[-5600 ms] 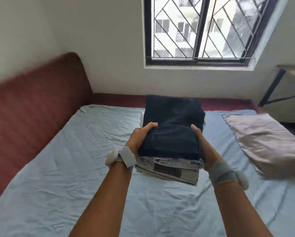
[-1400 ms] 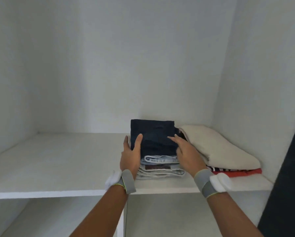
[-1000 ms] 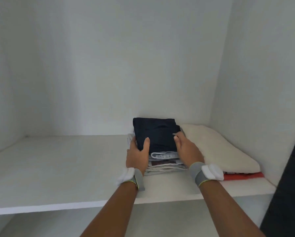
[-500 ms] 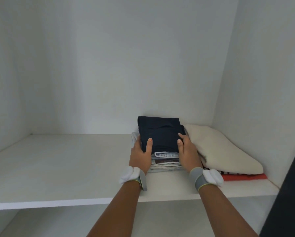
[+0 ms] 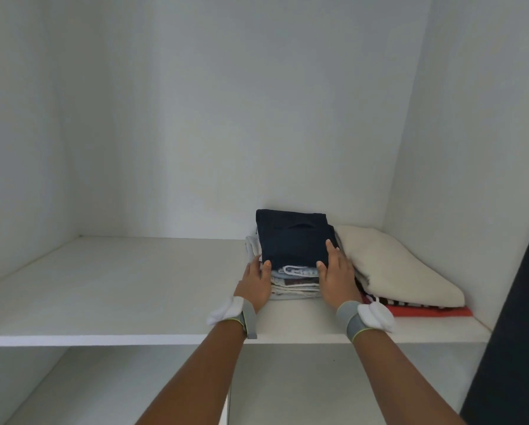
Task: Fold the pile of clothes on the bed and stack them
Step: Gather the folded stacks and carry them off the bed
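Stack of folded clothes (image 5: 293, 271) sits on white shelf (image 5: 119, 286), right of centre, navy piece (image 5: 293, 240) on top. My left hand (image 5: 254, 286) is at the stack's 8 o'clock corner, fingers straight and loosely together, against its side. My right hand (image 5: 336, 277) at 4 o'clock, fingers straight, thumb apart, lying along the navy edge. Cream bundle (image 5: 395, 271) touches the stack at 3 o'clock, lying over a red garment (image 5: 425, 311).

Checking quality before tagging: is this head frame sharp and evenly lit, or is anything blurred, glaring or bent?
Head view: soft, even light, no glare; the stack of folded clothes, left hand and right hand are reasonably sharp; the white shelf edge looks nearly straight; dark panel at right is featureless.
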Available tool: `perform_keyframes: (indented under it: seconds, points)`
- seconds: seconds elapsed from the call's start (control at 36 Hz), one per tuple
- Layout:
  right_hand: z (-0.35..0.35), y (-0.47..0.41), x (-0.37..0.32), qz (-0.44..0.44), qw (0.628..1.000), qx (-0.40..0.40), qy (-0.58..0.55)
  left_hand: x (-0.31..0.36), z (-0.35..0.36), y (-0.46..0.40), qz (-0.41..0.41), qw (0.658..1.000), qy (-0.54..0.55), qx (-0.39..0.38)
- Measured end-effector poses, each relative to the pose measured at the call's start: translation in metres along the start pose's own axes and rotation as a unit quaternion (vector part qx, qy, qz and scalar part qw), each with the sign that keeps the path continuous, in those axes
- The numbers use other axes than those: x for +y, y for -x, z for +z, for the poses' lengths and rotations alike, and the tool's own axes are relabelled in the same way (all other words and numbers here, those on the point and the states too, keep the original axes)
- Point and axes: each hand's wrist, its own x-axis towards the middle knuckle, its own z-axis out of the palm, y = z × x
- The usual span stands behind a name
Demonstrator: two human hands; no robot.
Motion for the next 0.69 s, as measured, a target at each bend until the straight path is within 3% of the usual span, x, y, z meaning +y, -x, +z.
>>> perform_keyframes:
  seconds: [0.06, 0.17, 0.28, 0.42, 0.69]
  points:
    - [-0.005, 0.002, -0.004, 0.007, 1.0, -0.002, 0.011, 0.006, -0.006, 0.0, -0.009, 0.999, 0.031, 0.007]
    - [-0.026, 0.013, -0.027, 0.003, 0.999, 0.05, -0.015, 0.033, -0.025, 0.01, 0.001, 0.99, 0.106, 0.094]
    - [-0.056, 0.02, -0.055, -0.032, 0.983, 0.116, -0.139, 0.07, -0.041, 0.015, 0.062, 0.983, 0.139, 0.104]
    - [-0.087, 0.031, -0.082, -0.009, 0.959, 0.169, -0.228, 0.103, -0.048, 0.018, 0.118, 0.977, 0.177, 0.027]
    - [-0.104, 0.084, -0.108, 0.041, 0.936, 0.28, -0.208, 0.128, -0.053, 0.032, 0.131, 0.937, 0.253, -0.202]
